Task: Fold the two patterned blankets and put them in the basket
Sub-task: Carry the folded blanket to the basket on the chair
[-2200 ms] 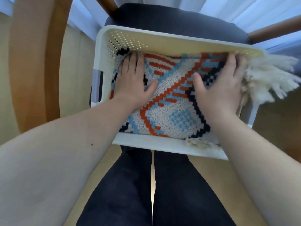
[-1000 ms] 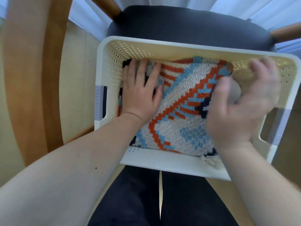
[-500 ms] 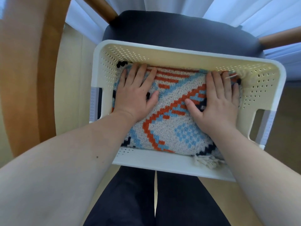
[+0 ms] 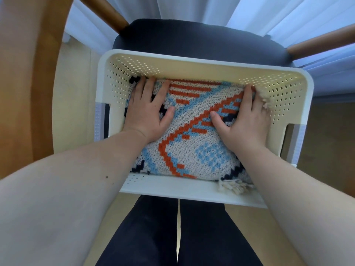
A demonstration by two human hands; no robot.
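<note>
Only one folded patterned blanket (image 4: 192,143) can be made out in the white perforated basket (image 4: 203,60); whether a second one lies beneath it is hidden from where I stand, and much of the top blanket's left and right edges is covered by the person's hands and forearms. The far fingertips of both hands press down toward the basket's back wall, so their ends are hard to see. The left hand (image 4: 148,114) lies flat on the blanket's left part, fingers straight and slightly spread, thumb angled inward, gripping nothing, just pressing the knit down. The right hand (image 4: 244,120) does the same on the right part, palm down with straight fingers and the thumb pointing toward the middle; its outer edge sits just beside the right wall. A tuft of cream fringe (image 4: 266,101) pokes up against that wall by the little finger, and another bunch of fringe (image 4: 233,186) spills over the near rim by the right forearm. The basket rests on a dark cushioned chair seat (image 4: 192,39) with wooden arms (image 4: 322,43) running out behind it, pale curtains (image 4: 211,8) beyond. The person's dark trouser legs (image 4: 201,237) fill the bottom of the view.
</note>
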